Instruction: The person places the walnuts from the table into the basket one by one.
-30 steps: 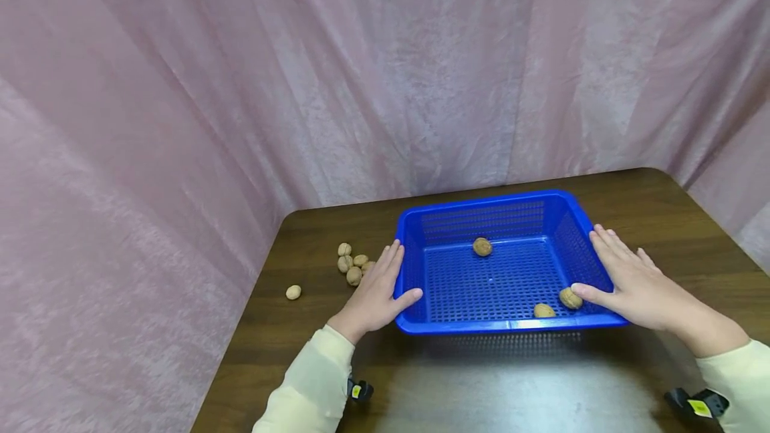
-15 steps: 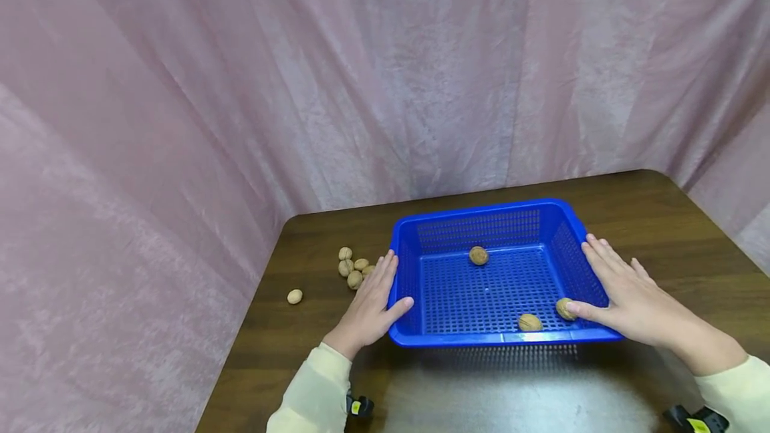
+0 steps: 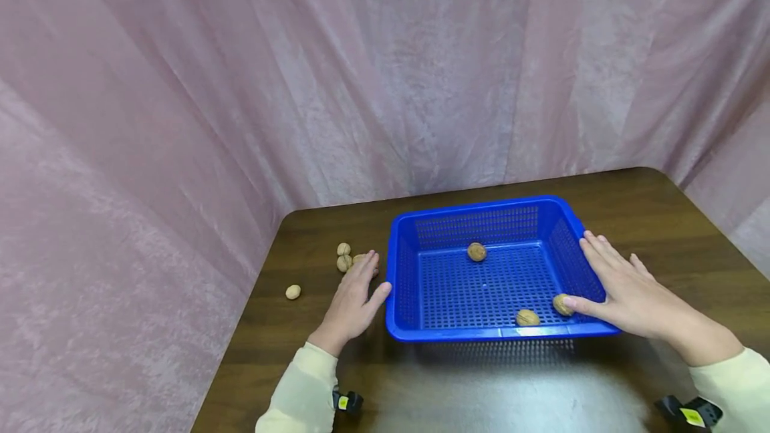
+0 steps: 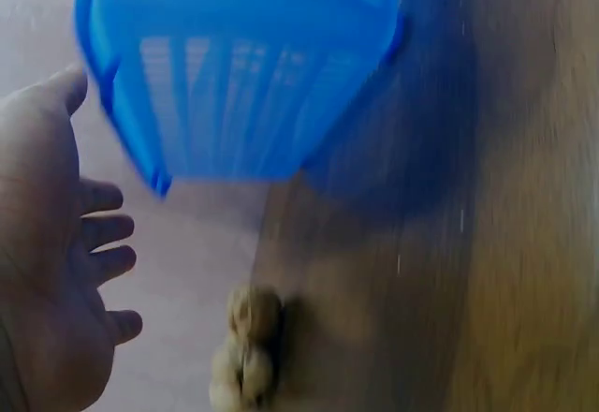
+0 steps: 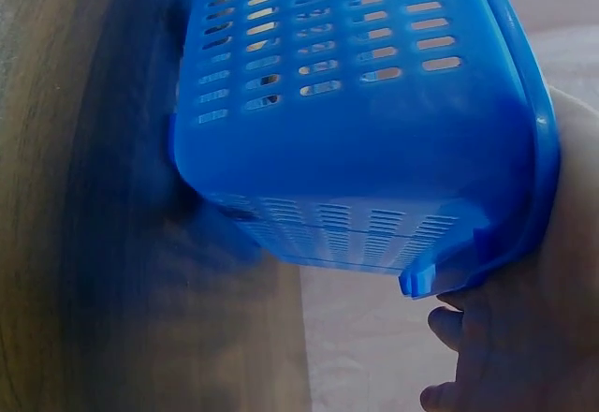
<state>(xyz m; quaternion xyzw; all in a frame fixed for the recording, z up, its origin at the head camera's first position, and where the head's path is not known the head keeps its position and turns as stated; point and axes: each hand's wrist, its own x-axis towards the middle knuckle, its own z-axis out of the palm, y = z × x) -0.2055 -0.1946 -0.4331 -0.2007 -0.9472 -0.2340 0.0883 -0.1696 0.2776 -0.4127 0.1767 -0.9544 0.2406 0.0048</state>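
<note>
A blue plastic basket point(image 3: 499, 333) with slotted walls sits on the wooden table. Inside it lie three walnuts: one walnut point(image 3: 476, 252) toward the back, another walnut point(image 3: 527, 317) by the front wall, and a third walnut point(image 3: 563, 304) at the right thumb tip. My left hand point(image 3: 351, 303), fingers straight, is left of the basket; its thumb tip is close to the rim, contact unclear. The straight fingers of my right hand point(image 3: 631, 289) lie along the outside of the right rim, with the thumb over the edge. Part of the walnut group is hidden behind my left hand.
Several walnuts point(image 3: 344, 263) lie in a group on the table point(image 3: 325, 226), beyond my left fingers. One lone walnut point(image 3: 293, 292) is farther left. A pink curtain point(image 3: 385, 85) hangs behind the table's back edge.
The basket has shifted slightly left, and the front walnut has rolled left inside it. My left hand has come away from the left rim; the right stays at the right rim.
</note>
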